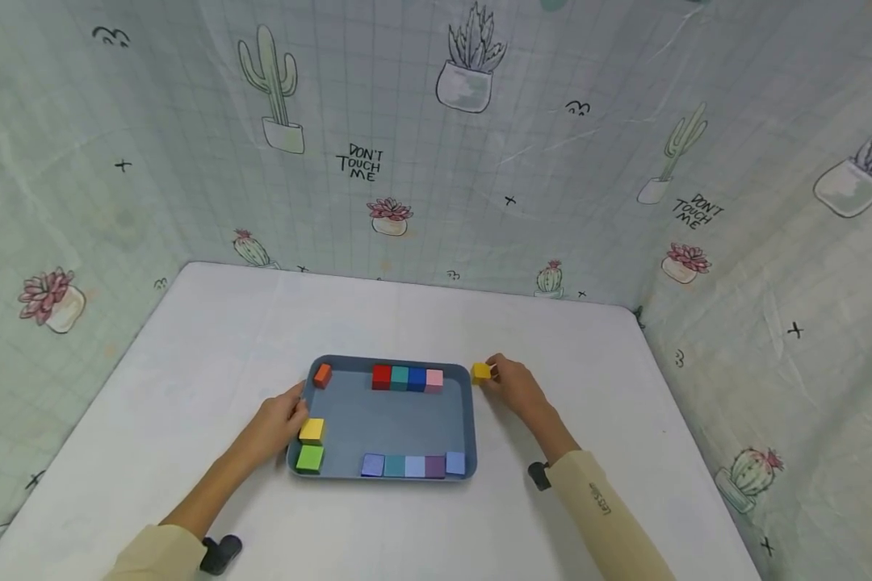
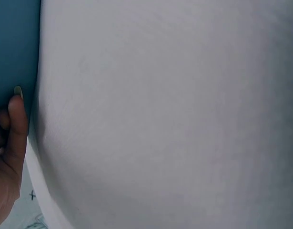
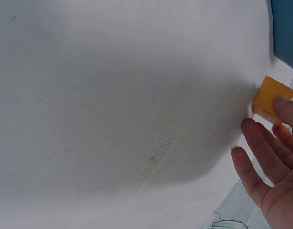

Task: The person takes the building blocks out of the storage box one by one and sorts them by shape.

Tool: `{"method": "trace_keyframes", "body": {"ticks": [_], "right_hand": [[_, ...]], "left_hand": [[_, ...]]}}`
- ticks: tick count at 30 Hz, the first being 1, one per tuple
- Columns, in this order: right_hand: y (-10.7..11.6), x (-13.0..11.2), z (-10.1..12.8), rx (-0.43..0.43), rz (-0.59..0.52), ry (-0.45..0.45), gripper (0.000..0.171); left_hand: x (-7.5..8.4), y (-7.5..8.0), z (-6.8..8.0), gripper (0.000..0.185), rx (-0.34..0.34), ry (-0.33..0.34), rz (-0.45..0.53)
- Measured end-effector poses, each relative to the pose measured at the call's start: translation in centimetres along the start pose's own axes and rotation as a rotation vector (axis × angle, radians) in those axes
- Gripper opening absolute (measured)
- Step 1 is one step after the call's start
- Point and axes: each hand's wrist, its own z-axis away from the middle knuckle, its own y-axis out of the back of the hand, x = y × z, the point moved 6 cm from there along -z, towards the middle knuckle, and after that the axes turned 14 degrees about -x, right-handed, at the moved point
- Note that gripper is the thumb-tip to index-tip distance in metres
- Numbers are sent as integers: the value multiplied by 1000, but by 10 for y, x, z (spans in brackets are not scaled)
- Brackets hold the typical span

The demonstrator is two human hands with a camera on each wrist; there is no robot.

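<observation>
Tray [image 1: 378, 424] gripped by left hand [image 1: 272, 424], right hand [image 1: 517, 390] pinching yellow block [image 1: 480, 374]

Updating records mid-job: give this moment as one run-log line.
left hand: holds left side of blue-grey rectangular tray | right hand: pinches yellow cube outside tray's right side | inside tray: multicoloured blocks

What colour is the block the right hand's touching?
The block is yellow, clearest in the head view; it looks orangey in the right wrist view.

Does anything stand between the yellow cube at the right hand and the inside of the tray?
Only the tray's right wall stands between the yellow cube and that space; nothing else is visible there.
</observation>
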Motion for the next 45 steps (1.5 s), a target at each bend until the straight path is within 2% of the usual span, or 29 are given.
{"method": "trace_keyframes", "body": {"ticks": [3, 5, 9, 11, 17, 21, 27, 34, 45], "right_hand": [[-1, 2, 0, -8, -10, -9, 34], [-1, 2, 1, -2, -3, -4, 41], [0, -1, 4, 38, 19, -8, 61], [2, -4, 6, 72, 23, -14, 64], [12, -29, 12, 189, 50, 47, 42], [15, -45, 18, 227, 50, 90, 33], [8, -54, 18, 203, 79, 133, 29], [-5, -60, 14, 118, 103, 155, 30], [-11, -72, 12, 106, 120, 186, 30]], "left_hand": [[1, -1, 0, 49, -8, -2, 2], [1, -1, 0, 49, -9, 0, 3], [1, 0, 1, 48, -1, 5, -2], [1, 1, 1, 48, -3, 3, -3], [3, 3, 0, 48, -6, -8, -6], [2, 5, -2, 48, -4, -7, -16], [1, 3, -2, 49, -16, 0, -14], [0, 1, 0, 49, -36, 11, 4], [-2, -1, -2, 50, -44, 30, 7]]}}
